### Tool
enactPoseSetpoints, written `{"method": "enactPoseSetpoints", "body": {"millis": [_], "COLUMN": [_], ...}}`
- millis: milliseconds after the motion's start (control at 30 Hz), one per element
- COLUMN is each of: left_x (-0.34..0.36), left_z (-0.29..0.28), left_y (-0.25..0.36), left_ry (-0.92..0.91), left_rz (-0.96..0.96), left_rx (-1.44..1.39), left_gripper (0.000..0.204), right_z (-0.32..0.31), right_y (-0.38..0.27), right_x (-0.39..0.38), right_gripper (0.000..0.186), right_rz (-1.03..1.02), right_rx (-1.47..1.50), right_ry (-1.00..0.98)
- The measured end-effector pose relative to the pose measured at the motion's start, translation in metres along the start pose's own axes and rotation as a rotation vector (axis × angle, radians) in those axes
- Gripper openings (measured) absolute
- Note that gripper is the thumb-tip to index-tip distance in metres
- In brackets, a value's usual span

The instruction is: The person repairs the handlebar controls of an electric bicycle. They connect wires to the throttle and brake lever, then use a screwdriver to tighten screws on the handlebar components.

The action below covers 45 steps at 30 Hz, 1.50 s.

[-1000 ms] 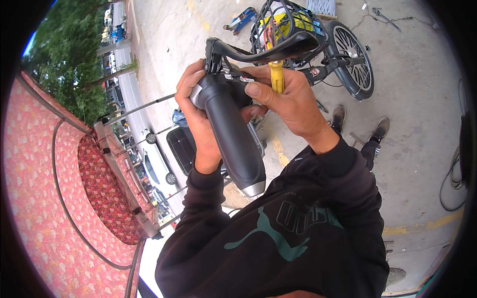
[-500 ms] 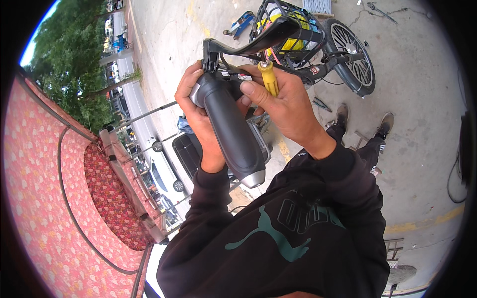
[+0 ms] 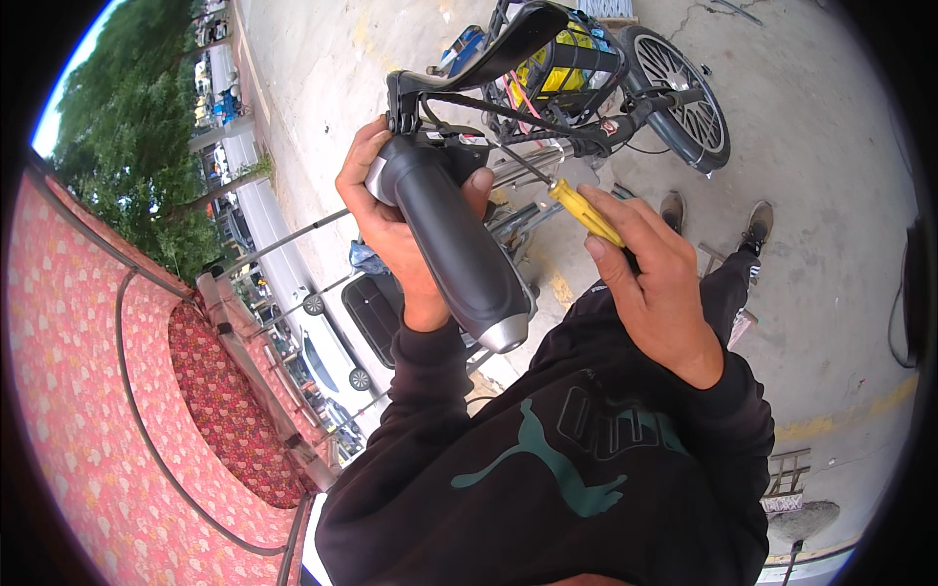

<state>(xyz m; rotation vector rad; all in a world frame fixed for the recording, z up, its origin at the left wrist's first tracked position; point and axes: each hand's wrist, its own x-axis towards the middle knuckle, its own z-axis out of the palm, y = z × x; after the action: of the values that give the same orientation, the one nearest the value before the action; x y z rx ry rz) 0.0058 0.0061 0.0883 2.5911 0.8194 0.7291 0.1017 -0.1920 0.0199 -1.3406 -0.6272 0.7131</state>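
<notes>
A person in a black sweatshirt (image 3: 528, 488) with a green chest motif holds a thick, rounded black grip with a silver end cap (image 3: 454, 249) in front of the chest. The left hand (image 3: 396, 249) is wrapped around the grip's upper part, thumb on its right side. To the grip's right, the right hand (image 3: 660, 293) pinches a screwdriver with a yellow handle (image 3: 586, 212), its thin shaft angled toward the grip's upper end; whether the tip touches anything cannot be told. A curved black lever (image 3: 513, 49) rises above the grip. Beyond the grip, to its upper right, stand a black framed basket with yellow contents (image 3: 618, 61) and a black-tyred spoked wheel (image 3: 715, 137). Farther off, left of the grip, are a white car (image 3: 330, 359) and green trees (image 3: 137, 166).
</notes>
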Motion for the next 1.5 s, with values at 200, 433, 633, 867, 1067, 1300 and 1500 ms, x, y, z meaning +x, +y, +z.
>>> {"method": "enactPoseSetpoints", "body": {"millis": [200,433,633,867,1067,1300,1500], "left_x": [0.001,-0.001,-0.001,0.000,-0.003,-0.001,-0.001], "left_z": [0.007,0.009,0.009,0.006,0.009,0.008,0.008], "left_y": [-0.003,-0.001,0.001,0.001,-0.002,-0.005,0.001], "left_ry": [0.053,0.067,0.049,0.049,0.052,0.023,0.020], "left_rz": [-0.019,-0.075,-0.088,-0.076,-0.044,0.011,-0.013], "left_rx": [-0.211,-0.336,-0.356,-0.283,-0.306,-0.289,-0.372], "left_gripper": [0.084,0.084,0.086,0.085,0.085,0.086,0.086], "right_z": [0.010,0.010,0.011,0.009,0.006,0.024,0.011], "right_y": [-0.008,-0.010,-0.009,-0.023,-0.055,-0.075,-0.066], "right_x": [-0.015,-0.015,-0.011,-0.011,-0.017,-0.007,-0.007], "right_gripper": [0.048,0.044,0.042,0.045,0.052,0.036,0.031], "right_rz": [-0.191,-0.202,-0.156,-0.200,-0.225,-0.460,-0.567], "right_rx": [-0.187,-0.192,-0.167,-0.362,-0.759,-1.103,-0.768], "right_ry": [0.240,0.269,0.241,0.222,0.165,0.227,0.207]}}
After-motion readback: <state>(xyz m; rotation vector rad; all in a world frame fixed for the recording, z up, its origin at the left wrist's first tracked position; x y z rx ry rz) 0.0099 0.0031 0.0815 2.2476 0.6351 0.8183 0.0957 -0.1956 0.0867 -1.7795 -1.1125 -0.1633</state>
